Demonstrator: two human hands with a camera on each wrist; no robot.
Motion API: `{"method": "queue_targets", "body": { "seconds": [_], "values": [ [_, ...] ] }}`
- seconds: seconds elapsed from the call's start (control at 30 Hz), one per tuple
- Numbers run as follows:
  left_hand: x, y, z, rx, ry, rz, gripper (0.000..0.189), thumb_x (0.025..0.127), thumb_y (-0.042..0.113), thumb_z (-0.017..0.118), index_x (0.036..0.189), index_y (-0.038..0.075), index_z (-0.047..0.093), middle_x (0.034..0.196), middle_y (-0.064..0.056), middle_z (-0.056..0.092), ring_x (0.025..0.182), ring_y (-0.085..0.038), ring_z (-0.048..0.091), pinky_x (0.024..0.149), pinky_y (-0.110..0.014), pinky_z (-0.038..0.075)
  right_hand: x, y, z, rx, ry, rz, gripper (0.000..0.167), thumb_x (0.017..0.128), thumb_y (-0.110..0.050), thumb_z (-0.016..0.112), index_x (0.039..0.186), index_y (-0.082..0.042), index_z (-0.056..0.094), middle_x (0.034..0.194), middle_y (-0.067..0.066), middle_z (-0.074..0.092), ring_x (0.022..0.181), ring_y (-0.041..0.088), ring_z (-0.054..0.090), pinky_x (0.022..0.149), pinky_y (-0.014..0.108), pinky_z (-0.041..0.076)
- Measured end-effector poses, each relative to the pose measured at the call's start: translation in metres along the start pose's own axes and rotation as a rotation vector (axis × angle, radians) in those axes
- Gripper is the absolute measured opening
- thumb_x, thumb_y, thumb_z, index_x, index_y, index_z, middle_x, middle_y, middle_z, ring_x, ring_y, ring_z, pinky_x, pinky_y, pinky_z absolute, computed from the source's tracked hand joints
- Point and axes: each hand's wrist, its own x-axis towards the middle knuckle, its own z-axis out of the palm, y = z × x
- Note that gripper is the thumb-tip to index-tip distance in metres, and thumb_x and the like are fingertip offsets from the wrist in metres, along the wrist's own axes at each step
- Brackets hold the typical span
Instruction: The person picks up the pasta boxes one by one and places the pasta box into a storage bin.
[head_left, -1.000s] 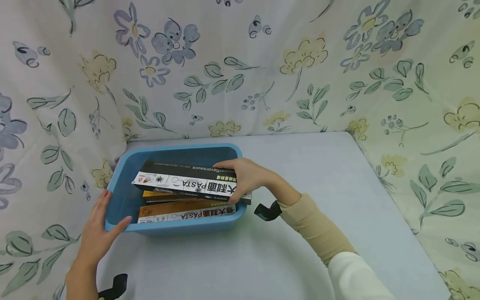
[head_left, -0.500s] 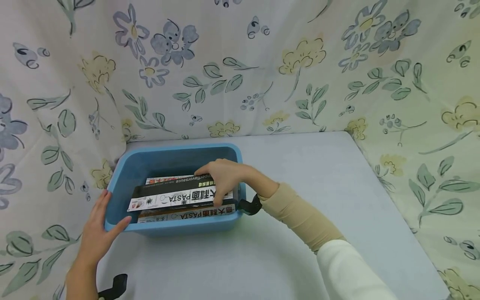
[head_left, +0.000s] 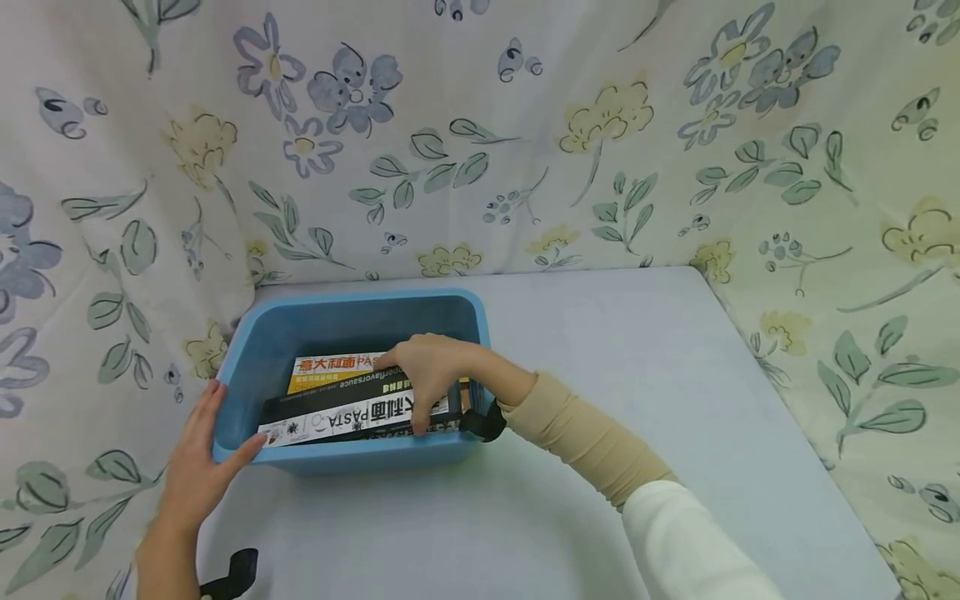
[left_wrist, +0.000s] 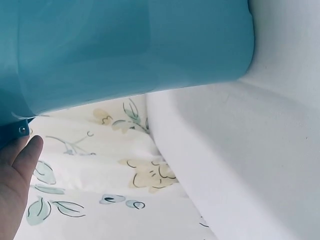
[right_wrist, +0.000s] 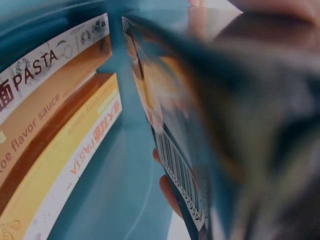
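My right hand (head_left: 435, 371) reaches into the blue plastic bin (head_left: 352, 454) and pinches the right end of a black-and-white pasta box (head_left: 330, 415), thumb in front and fingers behind. The box lies slantwise along the bin's front wall, left end lower. A yellow-and-white pasta box (head_left: 322, 375) shows behind it. In the right wrist view, a brown pasta box (right_wrist: 50, 95) lies beside the yellow one (right_wrist: 75, 155), and the held box's barcode (right_wrist: 180, 175) is close to the camera. My left hand (head_left: 197, 467) rests on the bin's front left corner, fingers fairly straight and spread.
The bin stands at the back left of a white table (head_left: 600, 375). A floral curtain (head_left: 450, 167) hangs behind and along both sides. Black camera mounts sit at both wrists.
My right hand has carried the black pasta box left, forward and down into the bin. More of the yellow box shows behind it. My left hand stays on the bin's corner.
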Motion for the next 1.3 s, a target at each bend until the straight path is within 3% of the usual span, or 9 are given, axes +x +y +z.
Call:
{"method": "queue_targets", "body": {
  "seconds": [0.3, 0.63, 0.87, 1.03, 1.3],
  "values": [
    [-0.001, 0.001, -0.001, 0.004, -0.004, -0.004, 0.084, 0.088, 0.029, 0.066, 0.155, 0.006, 0.021, 0.159, -0.022, 0.016, 0.141, -0.051, 0.016, 0.101, -0.076, 0.017, 0.003, -0.003, 0.006, -0.020, -0.027, 0.008, 0.095, 0.064, -0.029, 0.090, 0.145, -0.008, 0.045, 0.129, 0.002, 0.061, 0.093, 0.011, 0.057, 0.076, 0.021, 0.049],
    [-0.004, -0.001, -0.001, 0.003, 0.009, 0.003, 0.084, 0.087, 0.028, 0.066, 0.154, 0.004, 0.021, 0.159, -0.022, 0.016, 0.141, -0.050, 0.016, 0.103, -0.074, 0.017, 0.010, -0.011, 0.005, -0.021, -0.059, 0.034, 0.097, 0.064, -0.032, 0.090, 0.146, -0.008, 0.044, 0.123, -0.001, 0.062, 0.091, 0.010, 0.057, 0.076, 0.019, 0.049],
    [-0.005, -0.004, 0.001, -0.012, 0.021, 0.016, 0.083, 0.087, 0.028, 0.066, 0.154, 0.004, 0.022, 0.159, -0.022, 0.017, 0.142, -0.049, 0.016, 0.105, -0.073, 0.014, 0.010, -0.004, 0.010, -0.012, -0.112, 0.087, 0.095, 0.070, -0.038, 0.087, 0.148, -0.009, 0.041, 0.139, 0.002, 0.054, 0.116, 0.014, 0.054, 0.095, 0.026, 0.047],
    [-0.003, -0.002, 0.001, -0.013, 0.015, 0.004, 0.083, 0.087, 0.028, 0.066, 0.154, 0.005, 0.022, 0.159, -0.022, 0.016, 0.141, -0.051, 0.016, 0.103, -0.075, 0.015, 0.001, 0.004, 0.010, 0.101, -0.093, 0.095, 0.081, 0.081, -0.038, 0.078, 0.147, -0.008, 0.043, 0.142, 0.006, 0.052, 0.126, 0.018, 0.052, 0.102, 0.031, 0.044],
    [0.000, -0.002, 0.001, -0.013, 0.006, 0.001, 0.083, 0.088, 0.028, 0.065, 0.155, 0.007, 0.020, 0.160, -0.020, 0.015, 0.140, -0.052, 0.017, 0.100, -0.076, 0.018, -0.035, 0.019, -0.001, 0.211, 0.015, 0.089, 0.069, 0.088, -0.036, 0.070, 0.146, -0.007, 0.045, 0.143, 0.007, 0.051, 0.131, 0.022, 0.048, 0.106, 0.038, 0.042]
  ]
}}
